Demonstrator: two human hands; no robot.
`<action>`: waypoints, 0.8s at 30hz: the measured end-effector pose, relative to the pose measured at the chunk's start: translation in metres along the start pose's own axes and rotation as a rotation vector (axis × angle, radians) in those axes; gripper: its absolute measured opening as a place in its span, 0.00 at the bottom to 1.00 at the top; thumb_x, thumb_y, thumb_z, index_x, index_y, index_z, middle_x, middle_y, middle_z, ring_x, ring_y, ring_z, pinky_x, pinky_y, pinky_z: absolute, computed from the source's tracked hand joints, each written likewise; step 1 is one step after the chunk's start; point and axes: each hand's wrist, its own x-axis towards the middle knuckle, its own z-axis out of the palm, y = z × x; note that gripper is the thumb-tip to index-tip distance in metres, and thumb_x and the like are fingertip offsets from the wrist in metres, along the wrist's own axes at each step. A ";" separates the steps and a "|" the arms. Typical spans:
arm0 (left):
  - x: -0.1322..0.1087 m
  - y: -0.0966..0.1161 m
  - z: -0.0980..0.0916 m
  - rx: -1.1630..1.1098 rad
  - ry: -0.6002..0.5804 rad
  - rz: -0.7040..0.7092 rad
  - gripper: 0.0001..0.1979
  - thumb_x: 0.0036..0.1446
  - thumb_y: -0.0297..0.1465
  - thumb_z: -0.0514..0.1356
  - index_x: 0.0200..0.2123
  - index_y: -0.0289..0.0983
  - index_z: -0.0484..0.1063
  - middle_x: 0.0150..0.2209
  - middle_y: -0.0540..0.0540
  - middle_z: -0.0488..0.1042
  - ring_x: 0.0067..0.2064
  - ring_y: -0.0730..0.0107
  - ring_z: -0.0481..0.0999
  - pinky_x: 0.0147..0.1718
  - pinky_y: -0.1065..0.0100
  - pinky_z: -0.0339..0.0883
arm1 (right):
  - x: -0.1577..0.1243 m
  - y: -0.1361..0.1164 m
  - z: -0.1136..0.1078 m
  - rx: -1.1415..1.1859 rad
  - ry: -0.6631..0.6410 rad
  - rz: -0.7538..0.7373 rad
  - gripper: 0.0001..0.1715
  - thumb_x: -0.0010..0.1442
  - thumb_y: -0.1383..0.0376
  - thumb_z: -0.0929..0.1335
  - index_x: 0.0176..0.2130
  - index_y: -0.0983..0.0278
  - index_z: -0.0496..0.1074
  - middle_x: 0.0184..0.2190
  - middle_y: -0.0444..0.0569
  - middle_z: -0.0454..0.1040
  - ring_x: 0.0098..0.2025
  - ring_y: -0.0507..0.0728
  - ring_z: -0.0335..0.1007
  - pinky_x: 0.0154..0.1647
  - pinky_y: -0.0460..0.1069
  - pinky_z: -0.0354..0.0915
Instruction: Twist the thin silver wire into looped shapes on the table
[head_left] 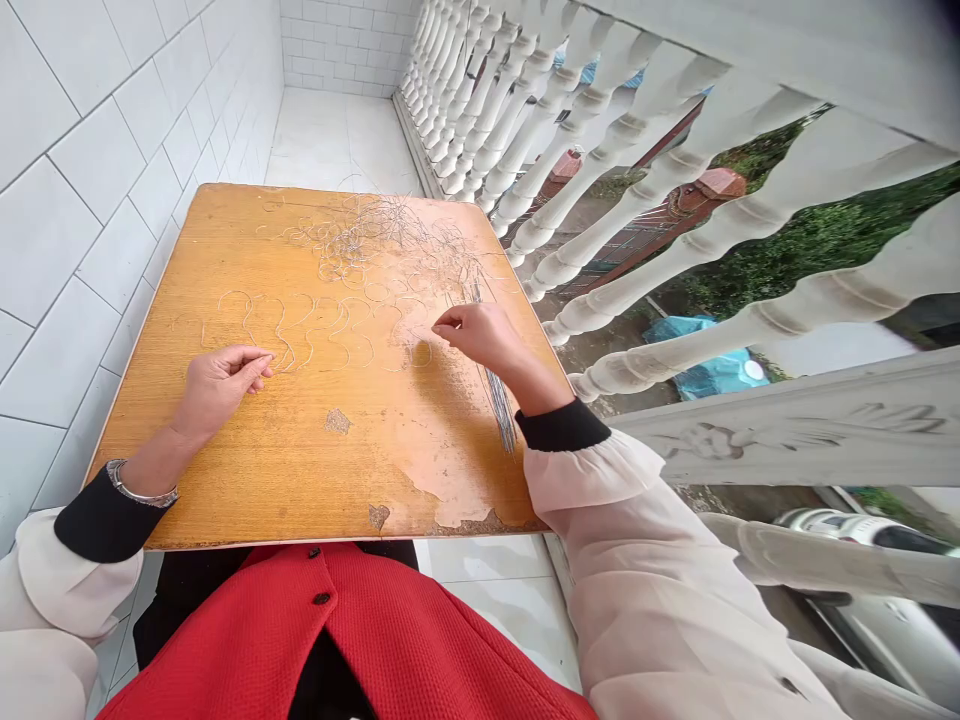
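My left hand (223,385) is closed in a pinch over the left part of the wooden table, its fingertips beside a thin curved wire (306,345). Whether a wire is between those fingers is too fine to see. Farther right, my right hand (480,335) also pinches, thumb and fingertips together; anything in them is too small to make out. Several bent wire pieces (345,318) lie in a loose row between and beyond the hands. Under my right wrist runs a bundle of straight grey wires (501,410), partly hidden by the hand.
A tangle of thin wire (367,235) covers the far part of the worn tabletop (285,475). White tiled wall (97,210) rises on the left. A white baluster railing (622,260) stands close on the right, with a yard and a parked car (892,580) beyond.
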 end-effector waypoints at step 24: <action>0.162 0.083 0.209 0.954 -0.393 0.443 0.17 0.54 0.17 0.57 0.42 0.33 0.81 0.45 0.35 0.80 0.51 0.55 0.77 0.49 0.58 0.65 | -0.013 -0.033 0.039 -0.339 -0.038 0.066 0.20 0.65 0.75 0.57 0.49 0.75 0.72 0.46 0.68 0.75 0.42 0.65 0.75 0.40 0.53 0.65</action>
